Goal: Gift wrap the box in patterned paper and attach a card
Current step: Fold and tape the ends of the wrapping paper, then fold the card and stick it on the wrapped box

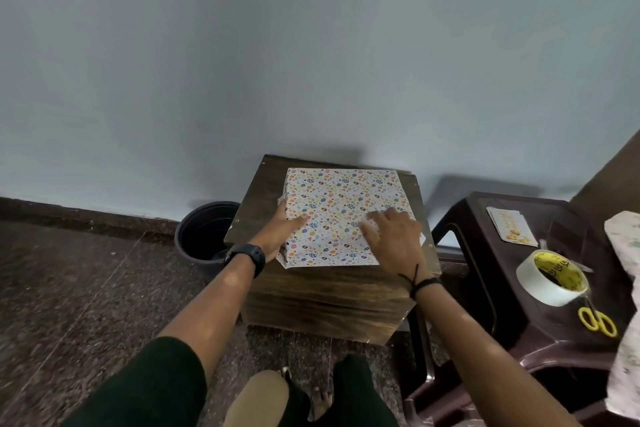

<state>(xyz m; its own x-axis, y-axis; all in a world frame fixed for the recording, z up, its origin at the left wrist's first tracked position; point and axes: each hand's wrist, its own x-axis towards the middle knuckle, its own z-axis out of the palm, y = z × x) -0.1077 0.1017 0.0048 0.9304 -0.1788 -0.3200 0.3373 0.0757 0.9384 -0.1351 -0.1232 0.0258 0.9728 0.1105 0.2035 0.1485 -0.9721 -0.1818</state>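
Seam-closing step on box [343, 204]: left grip [282, 230] clasping its side, right grip [389, 236] flat and released on the overlap, needing tape [550, 282] next.

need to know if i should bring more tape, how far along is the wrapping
Done: the paper already covers the top of the box on the wooden stand, its edges meeting in a seam across the middle. In hand: the left hand grips the left side and the right hand presses flat by the seam. Left: the tape, scissors and card lie untouched on the stool.
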